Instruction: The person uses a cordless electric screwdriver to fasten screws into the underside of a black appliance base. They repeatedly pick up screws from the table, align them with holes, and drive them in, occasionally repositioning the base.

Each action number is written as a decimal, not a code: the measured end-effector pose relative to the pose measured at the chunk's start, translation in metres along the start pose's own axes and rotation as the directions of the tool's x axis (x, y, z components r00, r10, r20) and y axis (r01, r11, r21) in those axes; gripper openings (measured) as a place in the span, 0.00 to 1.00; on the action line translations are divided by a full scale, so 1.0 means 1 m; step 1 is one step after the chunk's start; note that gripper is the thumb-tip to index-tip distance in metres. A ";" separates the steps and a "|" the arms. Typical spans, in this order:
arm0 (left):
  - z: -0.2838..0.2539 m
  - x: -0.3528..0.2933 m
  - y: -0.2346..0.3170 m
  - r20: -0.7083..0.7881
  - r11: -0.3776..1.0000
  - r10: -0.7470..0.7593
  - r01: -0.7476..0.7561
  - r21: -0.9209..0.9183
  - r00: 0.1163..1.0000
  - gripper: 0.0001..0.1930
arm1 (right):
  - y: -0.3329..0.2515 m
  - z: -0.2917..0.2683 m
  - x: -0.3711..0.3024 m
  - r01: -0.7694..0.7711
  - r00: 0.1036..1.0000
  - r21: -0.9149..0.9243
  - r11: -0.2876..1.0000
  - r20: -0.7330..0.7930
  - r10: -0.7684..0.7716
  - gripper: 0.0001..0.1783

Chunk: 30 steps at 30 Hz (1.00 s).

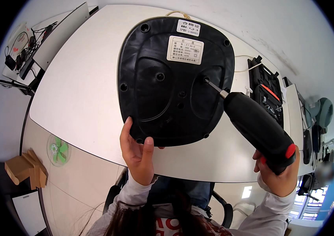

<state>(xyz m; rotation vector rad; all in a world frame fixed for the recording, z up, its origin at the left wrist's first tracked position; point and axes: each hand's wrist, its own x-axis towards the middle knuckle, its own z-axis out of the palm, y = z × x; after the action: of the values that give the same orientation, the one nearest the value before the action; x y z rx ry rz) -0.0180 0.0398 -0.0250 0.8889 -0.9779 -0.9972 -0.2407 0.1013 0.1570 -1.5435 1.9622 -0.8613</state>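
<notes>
A black plastic fan base (155, 104) with its underside toward me fills the middle of the view, two white labels near its far edge and several screw holes across it. My left hand (138, 153) grips its near left edge, thumb and fingers on the rim. In my right hand (278, 173) is a black cordless screwdriver with red parts (257, 126), held by its handle end. Its bit reaches into a hole at the right side of the base; any screw in there is hidden.
On the white table (76, 86), an open black tool case (267, 94) lies at the right. A monitor (62, 35) and tangled cables (29, 43) are at the far left. On the floor at left are a green fan blade (59, 149) and cardboard boxes (26, 169). A chair armrest (226, 212) is nearby.
</notes>
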 end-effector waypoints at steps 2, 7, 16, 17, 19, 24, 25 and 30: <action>0.000 0.000 0.001 0.005 1.000 -0.001 0.001 0.004 1.000 0.32 | 0.000 -0.001 -0.001 -0.005 1.000 -0.002 1.000 0.003 0.005 0.17; 0.001 0.000 0.002 0.006 1.000 -0.012 0.012 -0.006 1.000 0.32 | 0.005 -0.001 -0.003 0.044 0.999 -0.020 0.999 -0.007 -0.044 0.17; 0.002 0.000 0.003 0.003 0.999 -0.027 0.027 -0.040 1.000 0.32 | 0.002 0.000 -0.003 0.039 0.999 0.006 0.999 -0.014 -0.039 0.18; 0.002 0.000 0.003 0.003 0.999 -0.029 0.029 -0.040 1.000 0.32 | 0.002 0.000 -0.003 0.043 0.999 0.009 0.999 -0.012 -0.042 0.19; 0.003 0.000 0.004 0.003 0.998 -0.034 0.034 -0.045 0.999 0.32 | -0.001 -0.002 -0.003 0.039 0.999 0.006 0.999 -0.009 -0.039 0.18; 0.004 -0.001 0.004 0.012 0.998 -0.043 0.043 -0.034 0.999 0.31 | -0.005 -0.005 0.001 0.095 0.995 -0.052 0.994 -0.016 -0.096 0.18; 0.004 -0.001 0.004 0.011 0.998 -0.041 0.041 -0.042 0.999 0.31 | -0.005 -0.005 0.000 0.103 0.994 -0.062 0.993 -0.014 -0.104 0.18; 0.004 0.000 0.004 0.000 0.998 -0.024 0.024 -0.051 1.000 0.31 | -0.006 -0.005 -0.002 0.123 0.992 -0.042 0.992 -0.008 -0.123 0.19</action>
<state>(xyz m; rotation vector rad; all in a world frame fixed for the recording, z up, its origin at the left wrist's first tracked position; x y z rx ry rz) -0.0209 0.0407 -0.0202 0.8605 -0.9389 -1.0379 -0.2399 0.1027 0.1645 -1.7018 1.9194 -0.8853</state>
